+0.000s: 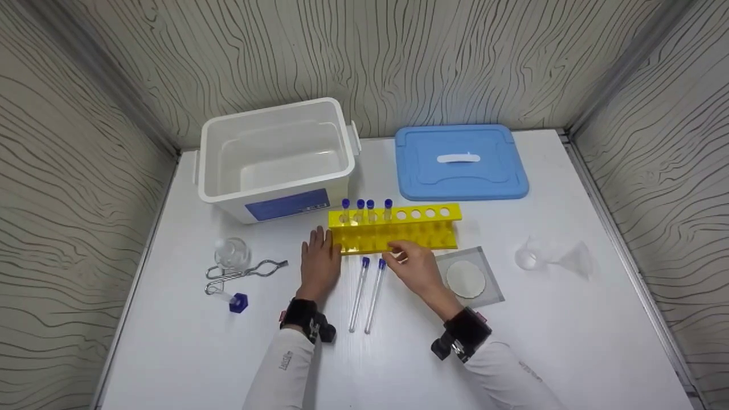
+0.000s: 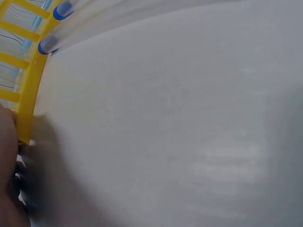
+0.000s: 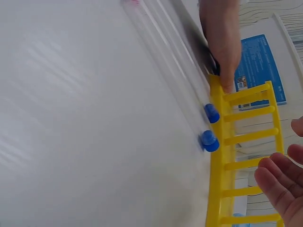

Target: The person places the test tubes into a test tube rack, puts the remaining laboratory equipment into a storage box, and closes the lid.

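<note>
A yellow test tube rack (image 1: 393, 228) stands mid-table, with several blue-capped test tubes (image 1: 370, 206) upright in its left half. My left hand (image 1: 320, 265) touches the rack's left end, its fingers extended beside the end and its thumb at the front corner. My right hand (image 1: 413, 267) is in front of the rack, fingers loosely bent and nothing held. In the right wrist view its fingers (image 3: 279, 184) overlap the rack bars. Two more capped tubes, a left one (image 1: 359, 296) and a right one (image 1: 374, 297), lie on the table between my hands, caps toward the rack.
A white bin (image 1: 273, 193) stands back left, a blue lid (image 1: 461, 176) back right. At left lie a glass flask (image 1: 232, 253), metal tongs (image 1: 248, 272) and a blue-based piece (image 1: 238, 303). At right are a grey-bordered square with a round centre (image 1: 467, 279) and a clear funnel (image 1: 575, 261).
</note>
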Demonstrator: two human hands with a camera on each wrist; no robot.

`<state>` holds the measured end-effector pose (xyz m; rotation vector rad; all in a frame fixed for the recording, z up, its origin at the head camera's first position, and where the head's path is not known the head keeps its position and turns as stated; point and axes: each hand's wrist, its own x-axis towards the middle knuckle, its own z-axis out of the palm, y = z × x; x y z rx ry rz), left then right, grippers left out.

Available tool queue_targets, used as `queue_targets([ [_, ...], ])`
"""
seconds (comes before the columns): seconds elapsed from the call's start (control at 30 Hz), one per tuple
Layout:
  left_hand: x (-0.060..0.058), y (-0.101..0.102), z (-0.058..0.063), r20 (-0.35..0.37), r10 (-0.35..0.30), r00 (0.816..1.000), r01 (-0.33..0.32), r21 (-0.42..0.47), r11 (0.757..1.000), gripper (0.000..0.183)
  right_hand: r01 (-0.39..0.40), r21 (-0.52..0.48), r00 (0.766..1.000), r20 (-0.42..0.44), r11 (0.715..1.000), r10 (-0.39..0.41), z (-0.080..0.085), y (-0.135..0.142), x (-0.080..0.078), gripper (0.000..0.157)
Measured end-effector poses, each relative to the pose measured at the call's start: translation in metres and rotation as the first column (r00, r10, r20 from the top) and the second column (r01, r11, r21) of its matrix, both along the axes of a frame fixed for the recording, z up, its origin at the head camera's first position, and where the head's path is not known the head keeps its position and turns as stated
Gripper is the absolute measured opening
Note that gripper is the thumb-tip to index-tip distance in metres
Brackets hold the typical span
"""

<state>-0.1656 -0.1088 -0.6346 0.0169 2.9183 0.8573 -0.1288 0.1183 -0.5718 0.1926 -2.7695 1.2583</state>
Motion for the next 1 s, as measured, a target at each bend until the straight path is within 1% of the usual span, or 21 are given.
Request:
queue_targets([
  [0.13,0.0,0.0,0.0,0.012,0.003,1.0,-0.003,-0.011,1.0,0.056,0.002,0.061,0.996,0.088,0.998,-0.007,-0.009,-0.002,0.003,0.038],
  [0.23,0.0,0.0,0.0,0.013,0.006,1.0,-0.006,-0.006,1.0,0.057,-0.005,0.118,0.992,0.122,0.993,-0.009,-0.015,-0.006,0.005,0.043],
  [0.3,0.0,0.0,0.0,0.013,0.007,1.0,-0.007,-0.002,1.0,0.057,-0.016,0.155,0.991,0.13,0.988,-0.004,-0.018,-0.009,0.006,0.047],
  [0.47,0.0,0.0,-0.001,0.001,0.007,1.0,-0.007,0.003,1.0,0.056,-0.04,0.244,0.993,0.12,0.969,0.011,-0.025,-0.017,0.009,0.055],
  [0.6,0.0,0.0,-0.002,-0.007,0.009,1.0,-0.009,0.007,1.0,0.056,-0.04,0.313,0.996,0.093,0.949,0.011,-0.028,-0.024,0.011,0.06],
  [0.7,0.0,0.0,-0.002,-0.008,0.01,1.0,-0.01,0.007,1.0,0.056,-0.037,0.348,0.998,0.066,0.937,0.015,-0.031,-0.028,0.011,0.06],
  [0.87,-0.001,0.0,-0.002,-0.014,0.016,1.0,-0.016,0.01,1.0,0.055,-0.034,0.378,0.999,0.036,0.925,0.022,-0.034,-0.032,0.012,0.058],
  [1.0,0.0,0.0,-0.001,-0.014,0.021,1.0,-0.021,0.022,1.0,0.055,-0.035,0.405,0.999,0.048,0.914,0.016,-0.034,-0.034,0.014,0.058],
])
